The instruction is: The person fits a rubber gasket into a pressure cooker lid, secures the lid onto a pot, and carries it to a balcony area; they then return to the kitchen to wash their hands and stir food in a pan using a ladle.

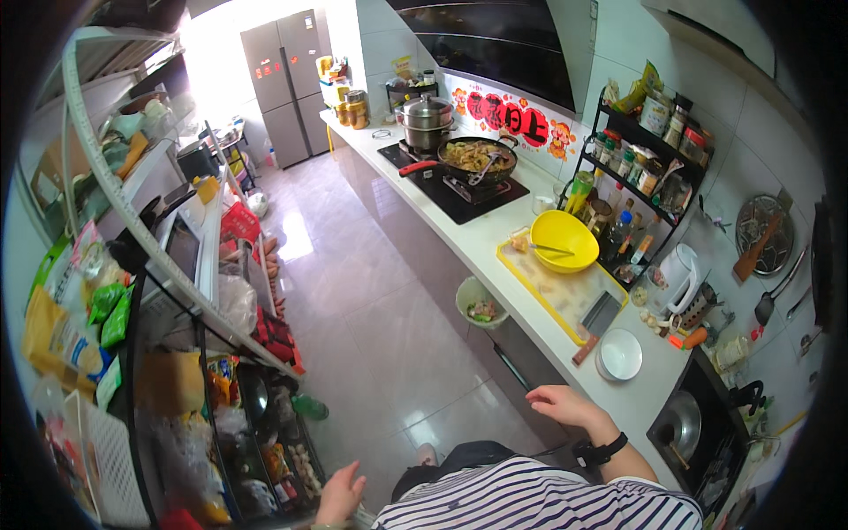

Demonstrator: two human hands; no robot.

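My right hand hangs by the front edge of the counter, fingers loosely stretched and holding nothing. Low at the left, my left hand is also empty with its fingers apart, nearest the shelf crates. On the white counter, close to my right hand, stands a white bowl. Beside it a cleaver lies partly on a yellow-rimmed cutting board. A yellow bowl with a utensil in it sits at the board's far end. Farther off, a red-handled wok of food and a spatula rests on the cooktop.
A steamer pot stands behind the wok. Spice racks and an electric kettle line the wall; a sink lies at the right. A waste bin hangs at the counter front. Loaded shelves flank the tiled floor, with a green bottle.
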